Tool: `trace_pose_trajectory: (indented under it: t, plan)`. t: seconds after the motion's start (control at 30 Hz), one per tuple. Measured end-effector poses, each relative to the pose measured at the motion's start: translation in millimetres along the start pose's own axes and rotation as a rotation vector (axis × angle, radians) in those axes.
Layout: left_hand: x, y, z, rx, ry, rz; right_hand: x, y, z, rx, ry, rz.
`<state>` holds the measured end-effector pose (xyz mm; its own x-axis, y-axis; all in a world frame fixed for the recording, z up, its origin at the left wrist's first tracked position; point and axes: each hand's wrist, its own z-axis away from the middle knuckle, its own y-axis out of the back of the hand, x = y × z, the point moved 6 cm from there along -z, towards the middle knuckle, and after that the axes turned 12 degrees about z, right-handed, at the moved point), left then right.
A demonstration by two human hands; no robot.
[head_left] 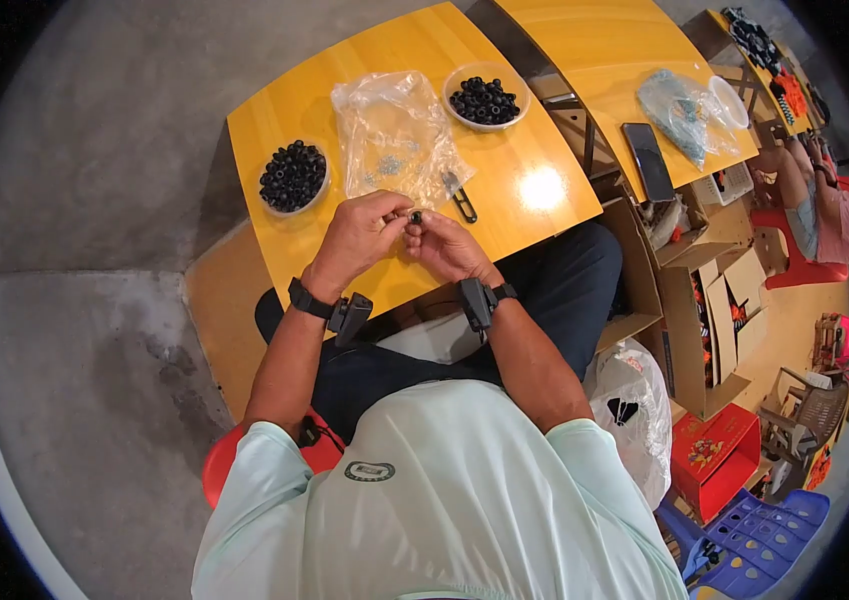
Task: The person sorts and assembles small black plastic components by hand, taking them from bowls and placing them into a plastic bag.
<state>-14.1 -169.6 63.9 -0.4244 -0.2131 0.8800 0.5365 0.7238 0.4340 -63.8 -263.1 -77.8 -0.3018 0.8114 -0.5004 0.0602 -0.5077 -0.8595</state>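
Above the near part of the yellow table, my two hands meet with their fingers closed. My right hand (pixel 447 247) pinches a small black ring-shaped part (pixel 416 217) with a hole in its end. The fingers of my left hand (pixel 357 238) are pressed together just beside that part; what they hold, if anything, is too small to make out. Beyond my hands lies a clear plastic bag (pixel 374 115) with small shiny pieces (pixel 390 164) on it. To the right of the bag rests a small black tool with a looped handle (pixel 464 205).
Tubs of black parts stand at left (pixel 294 178) and far right (pixel 485 97) on the yellow table (pixel 534 150). A second table (pixel 594 40) bears a phone (pixel 648 160) and a plastic bag (pixel 679 110). Open cardboard boxes (pixel 709 330) are at right, with a seated person (pixel 829 215) beyond.
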Motion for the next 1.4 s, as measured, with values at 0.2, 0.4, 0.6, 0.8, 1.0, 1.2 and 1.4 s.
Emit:
trace_pose_trajectory:
  t: [0.2, 0.4, 0.6, 0.8, 1.0, 1.2, 1.4]
  plan:
    - [8.5, -4.3, -1.3, -0.082, -0.048, -0.190, 1.4, 0.0, 0.3, 0.001, 0.004, 0.043]
    - [17.7, -16.2, -4.0, -0.192, -0.177, -0.416, 5.7, 7.7, -0.8, 0.033, -0.016, 0.050]
    - [8.9, -10.1, 1.1, -0.043, -0.140, -0.217, 4.0, 6.6, -0.3, -0.006, 0.019, 0.055]
    - [-12.3, -16.7, 16.1, 0.105, 0.013, 0.076, 2.6, 6.6, 0.7, 0.018, 0.023, 0.018]
    - [-31.1, -26.9, 23.7, 0.128, 0.155, 0.384, 5.5, 9.3, 0.8, 0.000, 0.007, -0.035]
    - [-31.3, -25.1, 21.5, 0.086, 0.129, 0.313, 6.2, 10.0, 1.3, -0.025, 0.011, -0.049]
    - [-61.6, 27.3, 44.1, 0.407, 0.143, 0.142, -0.3, -0.6, 1.2, -0.042, 0.018, -0.097]
